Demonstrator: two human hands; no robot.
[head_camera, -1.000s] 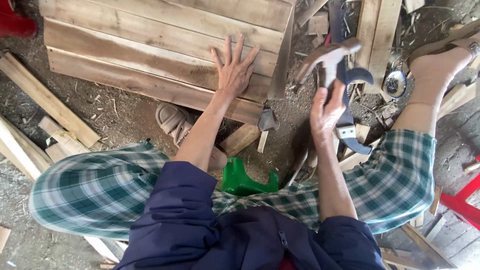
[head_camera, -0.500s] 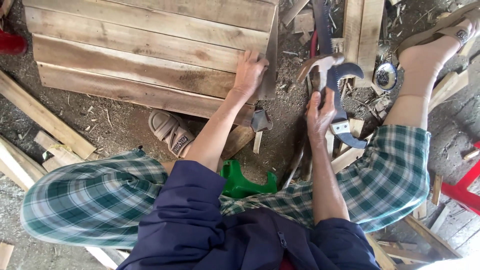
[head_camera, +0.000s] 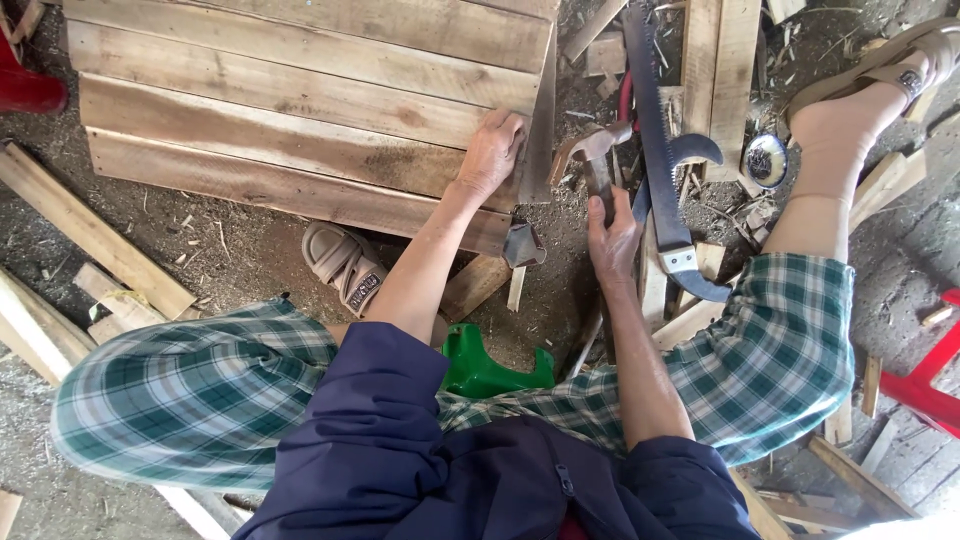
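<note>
The person sits low on a green stool (head_camera: 490, 365) over a dirt floor (head_camera: 230, 240) strewn with wood scraps, knees in green plaid cloth spread wide to left and right. The right hand (head_camera: 612, 240) has its grip clamped round the handle of a claw hammer (head_camera: 592, 160), whose metal head points toward the far side and sits just right of the panel's right edge. The left hand (head_camera: 490, 155) lies palm down on the wooden panel (head_camera: 290, 110), fingers curled over its near right corner and touching the upright edge board (head_camera: 541, 120) there; its grip is together on the wood rather than round any loose thing.

The panel is made of long planks laid side by side and fills the far left of the scene. Just right of the hammer a hand saw (head_camera: 660, 150) with a dark blade lies along the ground, running from far to near, its handle end near the right knee. A small round tin (head_camera: 766, 160) sits beyond it, close to the bare right foot in a sandal (head_camera: 900, 65). The left sandal (head_camera: 345, 265) rests at the panel's near edge. A red object (head_camera: 30, 85) shows at the far left
</note>
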